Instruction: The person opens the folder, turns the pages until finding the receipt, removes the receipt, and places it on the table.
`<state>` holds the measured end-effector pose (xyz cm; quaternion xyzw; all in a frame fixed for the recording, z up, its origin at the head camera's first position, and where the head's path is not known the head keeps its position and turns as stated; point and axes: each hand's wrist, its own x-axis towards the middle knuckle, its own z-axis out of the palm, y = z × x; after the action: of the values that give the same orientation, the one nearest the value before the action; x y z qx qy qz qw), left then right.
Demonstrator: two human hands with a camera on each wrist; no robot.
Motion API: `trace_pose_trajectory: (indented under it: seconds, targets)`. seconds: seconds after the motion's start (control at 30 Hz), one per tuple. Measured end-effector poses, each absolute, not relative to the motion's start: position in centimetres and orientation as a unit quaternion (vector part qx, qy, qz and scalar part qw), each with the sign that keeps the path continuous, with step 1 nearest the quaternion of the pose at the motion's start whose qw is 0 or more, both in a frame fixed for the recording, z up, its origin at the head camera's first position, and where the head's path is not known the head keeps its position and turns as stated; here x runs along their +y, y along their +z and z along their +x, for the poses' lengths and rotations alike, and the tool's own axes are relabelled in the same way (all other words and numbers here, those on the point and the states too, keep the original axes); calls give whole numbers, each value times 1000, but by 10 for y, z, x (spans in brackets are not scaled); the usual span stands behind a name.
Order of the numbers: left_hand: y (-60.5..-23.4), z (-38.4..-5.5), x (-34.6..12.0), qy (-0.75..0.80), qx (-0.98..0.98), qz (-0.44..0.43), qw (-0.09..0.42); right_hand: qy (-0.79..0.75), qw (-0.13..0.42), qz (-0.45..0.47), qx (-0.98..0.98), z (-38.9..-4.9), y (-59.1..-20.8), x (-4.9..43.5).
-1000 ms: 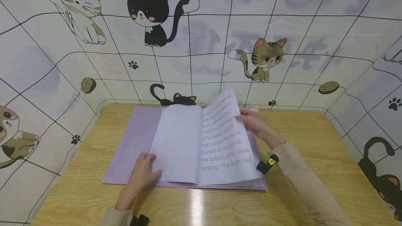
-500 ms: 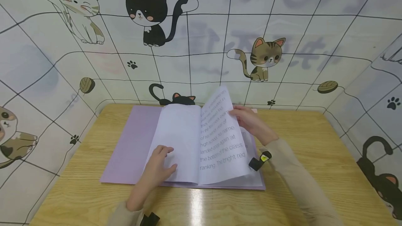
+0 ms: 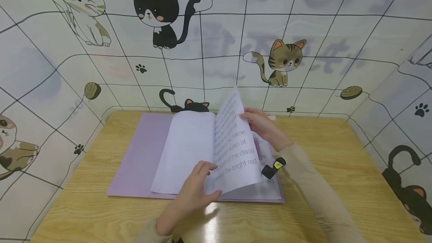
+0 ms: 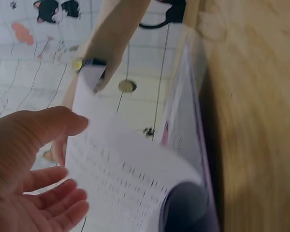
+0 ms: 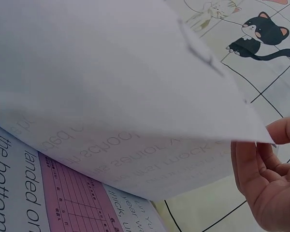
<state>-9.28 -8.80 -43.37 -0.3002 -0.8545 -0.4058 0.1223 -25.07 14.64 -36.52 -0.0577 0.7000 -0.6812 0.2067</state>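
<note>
A book with a pale purple cover (image 3: pixel 136 160) lies spread on the table. My right hand (image 3: pixel 264 125) pinches the outer edge of a lifted page (image 3: pixel 236 151) printed with large text; the right wrist view shows thumb and fingers (image 5: pixel 249 164) on that edge. Beneath the raised page, a pink printed slip (image 5: pixel 75 193) lies on another page of text. My left hand (image 3: pixel 192 186) hovers over the lower middle of the book, its thumb and fingers spread beside the lifted page. In the left wrist view the left thumb (image 4: pixel 63 121) overlaps the page; whether it touches cannot be told.
The book rests on a wooden table (image 3: pixel 314 153). Behind the table stands a white wall covering (image 3: pixel 219 36) with grid lines and cartoon cats. A small pink tab (image 3: pixel 272 117) sticks out past the book's upper right corner.
My right hand has lifted the page higher and drawn it left, uncovering the pink slip beneath. My left hand has left the blank left page and moved right toward the lifted page.
</note>
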Motion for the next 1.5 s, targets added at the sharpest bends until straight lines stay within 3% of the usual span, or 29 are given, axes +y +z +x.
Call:
trace_pose_trajectory:
  seconds: [0.47,0.9,1.5]
  targets:
    - [-426,-84,-48,-436,-821,-307,201,-690,204,-64,691,-253,-363,133]
    - [-425,-86,-33,-356,-831,-282,320,-705,205,-70,676,-252,-362,125]
    - [-427,-94,-50,-404,-820,-231,333,-732,208,-81,644,-249,-360,128]
